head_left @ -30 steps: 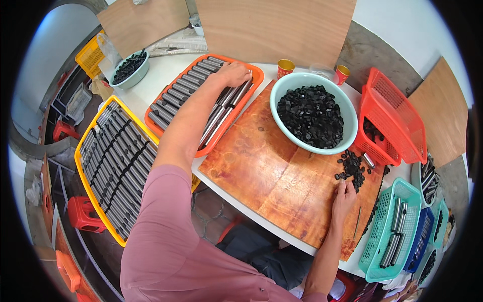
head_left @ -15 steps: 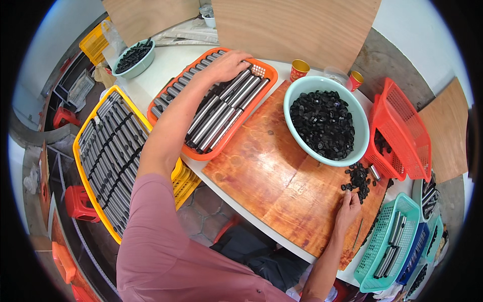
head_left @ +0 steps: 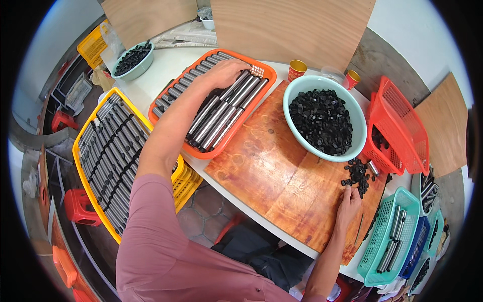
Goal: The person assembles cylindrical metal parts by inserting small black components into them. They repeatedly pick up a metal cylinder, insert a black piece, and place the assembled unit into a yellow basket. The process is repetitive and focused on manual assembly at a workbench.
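My left hand (head_left: 225,75) reaches into the orange basket (head_left: 272,83), its fingers curled down over the metal tubes (head_left: 217,119) at the far end. The fingertips are partly hidden behind the hand, but they close around a tube there. On the wooden board, my right hand (head_left: 349,202) has its fingers pinched together at the near edge of a small pile of black plastic pieces (head_left: 358,172). What lies between those fingertips is too small to make out. A short metal tube (head_left: 373,168) rests beside the pile.
A pale green bowl (head_left: 290,110) full of black pieces stands behind the pile. Two cups (head_left: 297,70) are near the wooden panel. Red baskets (head_left: 408,126) and a green basket (head_left: 373,251) with tubes flank the right side; a yellow crate (head_left: 82,176) of tubes sits left.
My left hand has shifted slightly left and lower over the tubes, its fingers more bent. My right hand stays by the black pile, nearly unmoved. The view has shifted slightly.
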The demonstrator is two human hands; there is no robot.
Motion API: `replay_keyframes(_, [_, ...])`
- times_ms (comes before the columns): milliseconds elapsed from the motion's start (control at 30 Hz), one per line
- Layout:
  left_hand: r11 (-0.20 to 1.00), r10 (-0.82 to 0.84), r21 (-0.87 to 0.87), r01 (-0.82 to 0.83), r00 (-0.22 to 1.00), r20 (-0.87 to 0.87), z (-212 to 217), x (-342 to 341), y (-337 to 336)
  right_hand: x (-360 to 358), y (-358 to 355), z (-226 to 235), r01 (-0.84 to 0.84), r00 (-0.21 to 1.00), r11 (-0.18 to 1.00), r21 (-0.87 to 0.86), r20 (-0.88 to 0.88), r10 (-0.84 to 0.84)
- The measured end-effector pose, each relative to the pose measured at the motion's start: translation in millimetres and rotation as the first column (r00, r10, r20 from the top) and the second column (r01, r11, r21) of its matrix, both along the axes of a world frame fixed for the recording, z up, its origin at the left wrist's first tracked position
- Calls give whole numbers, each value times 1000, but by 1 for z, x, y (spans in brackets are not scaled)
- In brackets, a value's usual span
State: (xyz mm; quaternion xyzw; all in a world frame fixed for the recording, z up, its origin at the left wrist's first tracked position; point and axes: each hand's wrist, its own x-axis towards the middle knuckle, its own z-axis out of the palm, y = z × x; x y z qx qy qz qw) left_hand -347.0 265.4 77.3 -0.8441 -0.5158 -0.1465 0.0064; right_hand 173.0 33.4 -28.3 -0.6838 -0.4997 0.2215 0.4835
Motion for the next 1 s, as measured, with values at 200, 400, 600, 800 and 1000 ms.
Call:
replay_keyframes(200, [988,-98,106,113,986,-133,-6,-1,-6,5,1,-7,-15,1000,1000,22,23,14])
replay_keyframes(400, [992,-5,-124,12,998,58,20,6,-31,7,-1,-7,-10,1000,1000,8,3,10])
replay_keyframes(600, [964,33,-253,-82,981,-192,31,22,-102,-1,-4,7,-8,999,1000,-20,52,9])
replay_keyframes(800, [954,84,-287,-91,996,-38,27,19,-113,5,-4,-1,0,998,1000,-13,67,1])
replay_keyframes(1000, [978,157,119,-171,981,115,17,-18,-67,-1,-3,6,-6,999,1000,-5,39,6])
